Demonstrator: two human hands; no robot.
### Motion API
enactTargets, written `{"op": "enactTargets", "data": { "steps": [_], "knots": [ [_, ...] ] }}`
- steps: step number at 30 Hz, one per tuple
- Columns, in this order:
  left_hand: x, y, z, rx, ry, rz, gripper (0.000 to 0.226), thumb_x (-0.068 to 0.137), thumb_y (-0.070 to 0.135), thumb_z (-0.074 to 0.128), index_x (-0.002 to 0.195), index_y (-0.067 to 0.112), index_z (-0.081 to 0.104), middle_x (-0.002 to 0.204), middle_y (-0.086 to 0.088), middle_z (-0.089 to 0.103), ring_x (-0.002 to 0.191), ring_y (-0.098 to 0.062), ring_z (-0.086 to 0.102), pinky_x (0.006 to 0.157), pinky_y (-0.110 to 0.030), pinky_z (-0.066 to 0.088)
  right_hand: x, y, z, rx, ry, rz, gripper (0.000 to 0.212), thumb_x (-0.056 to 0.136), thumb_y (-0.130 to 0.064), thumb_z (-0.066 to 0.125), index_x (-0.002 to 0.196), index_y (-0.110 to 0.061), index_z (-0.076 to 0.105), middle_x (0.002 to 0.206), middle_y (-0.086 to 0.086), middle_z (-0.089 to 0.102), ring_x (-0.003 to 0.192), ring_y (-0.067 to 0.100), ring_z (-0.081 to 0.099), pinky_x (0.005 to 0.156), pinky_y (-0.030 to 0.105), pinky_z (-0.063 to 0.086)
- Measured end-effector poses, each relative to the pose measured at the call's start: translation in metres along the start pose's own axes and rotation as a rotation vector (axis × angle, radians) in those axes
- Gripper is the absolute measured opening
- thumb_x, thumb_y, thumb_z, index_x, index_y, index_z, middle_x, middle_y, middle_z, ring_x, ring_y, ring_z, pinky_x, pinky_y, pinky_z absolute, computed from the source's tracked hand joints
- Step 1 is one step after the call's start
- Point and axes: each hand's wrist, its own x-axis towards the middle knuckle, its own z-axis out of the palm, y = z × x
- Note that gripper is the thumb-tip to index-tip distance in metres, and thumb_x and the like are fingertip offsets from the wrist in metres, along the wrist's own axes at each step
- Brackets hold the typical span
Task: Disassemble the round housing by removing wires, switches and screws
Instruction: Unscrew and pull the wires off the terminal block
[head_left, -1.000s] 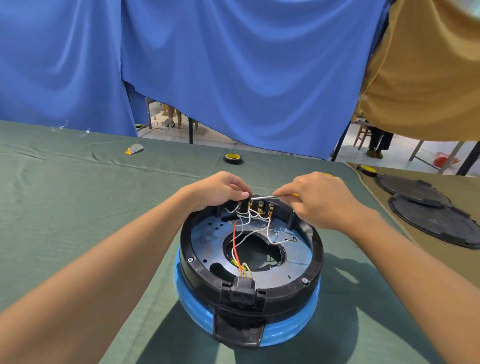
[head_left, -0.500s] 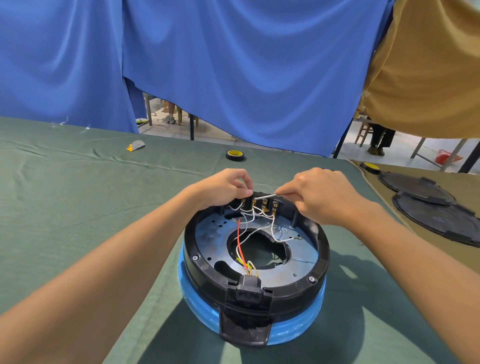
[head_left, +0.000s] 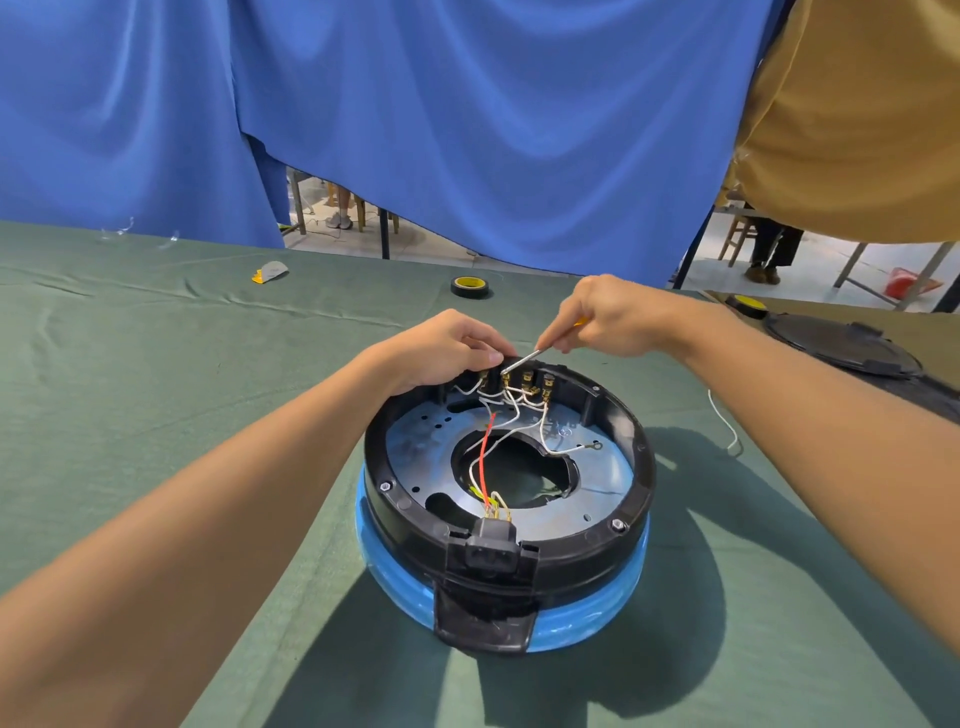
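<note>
The housing (head_left: 506, 519) sat on the desk (head_left: 156, 389). At its far rim, the left hand (head_left: 447, 348) curled tight over the edge. The right hand (head_left: 618, 322) pinched a screwdriver (head_left: 522, 358), tip on 1 switch (head_left: 511, 379). The tip could slip, poke the left fingers (head_left: 488, 356) or snap a wire (head_left: 543, 431).

a green cloth covers the table (head_left: 156, 364), creased toward its far edge. at the far left lies a small grey and yellow object (head_left: 270, 271); right of it a black tape roll with a yellow core (head_left: 470, 287) lies flat. a second black and yellow roll (head_left: 746, 305) sits near dark round lids (head_left: 841, 349) on the right. a blue curtain (head_left: 467, 130) hangs behind, with a tan curtain (head_left: 857, 114) beside it. under the tan one a person's legs (head_left: 769, 249) show.
</note>
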Motion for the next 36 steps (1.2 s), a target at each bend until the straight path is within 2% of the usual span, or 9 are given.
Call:
{"op": "enactTargets", "data": {
  "steps": [4, 7, 11, 15, 18, 21, 24, 28, 36],
  "knots": [
    [-0.001, 0.000, 0.000, 0.003, 0.003, 0.006, 0.022, 0.098, 0.013, 0.056, 0.108, 0.025, 0.071, 0.103, 0.001, 0.072, 0.094, -0.006, 0.062, 0.099, -0.033, 0.045, 0.009, -0.002, 0.004, 0.037, -0.013, -0.055, 0.033, 0.090, -0.005, 0.059, 0.102, -0.029, 0.076, 0.080, -0.015, 0.068, 0.072, -0.016, 0.055, 0.062, 0.002, 0.038],
    [-0.001, 0.000, 0.000, 0.006, 0.005, 0.005, 0.022, 0.099, 0.013, 0.056, 0.109, 0.024, 0.072, 0.102, 0.003, 0.071, 0.094, -0.004, 0.062, 0.097, -0.031, 0.045, 0.007, -0.003, 0.007, -0.019, 0.033, -0.060, 0.032, 0.091, -0.007, 0.059, 0.103, -0.032, 0.076, 0.084, -0.014, 0.068, 0.075, -0.008, 0.056, 0.060, 0.001, 0.037],
    [0.001, -0.001, 0.000, 0.013, 0.007, -0.002, 0.021, 0.099, 0.014, 0.056, 0.111, 0.021, 0.072, 0.102, 0.002, 0.072, 0.094, -0.005, 0.063, 0.093, -0.030, 0.045, -0.016, 0.003, 0.008, -0.016, 0.145, -0.010, 0.028, 0.093, -0.016, 0.057, 0.101, -0.036, 0.074, 0.086, -0.014, 0.068, 0.088, 0.007, 0.058, 0.080, 0.034, 0.050],
    [0.002, -0.003, 0.000, 0.015, 0.013, 0.010, 0.021, 0.099, 0.014, 0.056, 0.112, 0.019, 0.071, 0.104, 0.000, 0.073, 0.096, -0.011, 0.066, 0.099, -0.035, 0.048, -0.050, 0.001, 0.020, 0.175, 0.215, -0.009, 0.011, 0.088, -0.035, 0.065, 0.091, -0.043, 0.073, 0.076, -0.024, 0.067, 0.074, -0.011, 0.058, 0.061, 0.010, 0.038],
    [0.002, -0.003, 0.001, 0.052, 0.018, 0.036, 0.021, 0.099, 0.013, 0.056, 0.111, 0.020, 0.071, 0.106, 0.000, 0.073, 0.098, -0.012, 0.066, 0.101, -0.036, 0.048, -0.061, -0.014, 0.037, 0.244, 0.286, -0.014, 0.006, 0.075, -0.047, 0.076, 0.078, -0.042, 0.073, 0.066, -0.025, 0.065, 0.071, -0.004, 0.059, 0.058, 0.010, 0.039],
    [0.001, -0.002, 0.003, 0.101, 0.035, 0.046, 0.022, 0.099, 0.014, 0.055, 0.114, 0.019, 0.071, 0.110, -0.001, 0.073, 0.103, -0.015, 0.066, 0.101, -0.039, 0.048, -0.053, -0.028, 0.049, 0.141, 0.311, -0.003, 0.013, 0.074, -0.046, 0.078, 0.083, -0.037, 0.075, 0.068, -0.019, 0.060, 0.075, 0.008, 0.055, 0.065, 0.031, 0.045],
    [-0.001, 0.000, 0.004, 0.179, 0.067, 0.055, 0.023, 0.099, 0.018, 0.056, 0.117, 0.020, 0.071, 0.111, 0.000, 0.073, 0.103, -0.015, 0.065, 0.100, -0.038, 0.048, -0.044, -0.038, 0.053, -0.075, 0.340, -0.027, 0.022, 0.078, -0.049, 0.073, 0.096, -0.036, 0.074, 0.071, -0.019, 0.049, 0.084, 0.012, 0.052, 0.065, 0.027, 0.034],
    [-0.003, 0.000, 0.003, 0.231, 0.083, 0.060, 0.024, 0.099, 0.020, 0.056, 0.117, 0.021, 0.072, 0.111, 0.000, 0.072, 0.103, -0.015, 0.065, 0.098, -0.036, 0.049, -0.039, -0.045, 0.057, -0.219, 0.341, -0.031, 0.026, 0.082, -0.052, 0.066, 0.102, -0.035, 0.073, 0.095, -0.009, 0.065, 0.096, 0.019, 0.058, 0.067, 0.027, 0.032],
    [0.000, -0.004, 0.003, 0.221, 0.098, 0.067, 0.021, 0.098, 0.022, 0.059, 0.112, 0.023, 0.073, 0.106, 0.002, 0.074, 0.100, -0.014, 0.065, 0.093, -0.033, 0.050, -0.042, -0.048, 0.054, -0.108, 0.439, -0.010, 0.015, 0.087, -0.038, 0.063, 0.095, -0.033, 0.075, 0.092, -0.010, 0.067, 0.093, 0.019, 0.057, 0.066, 0.028, 0.032]
  ]
}}
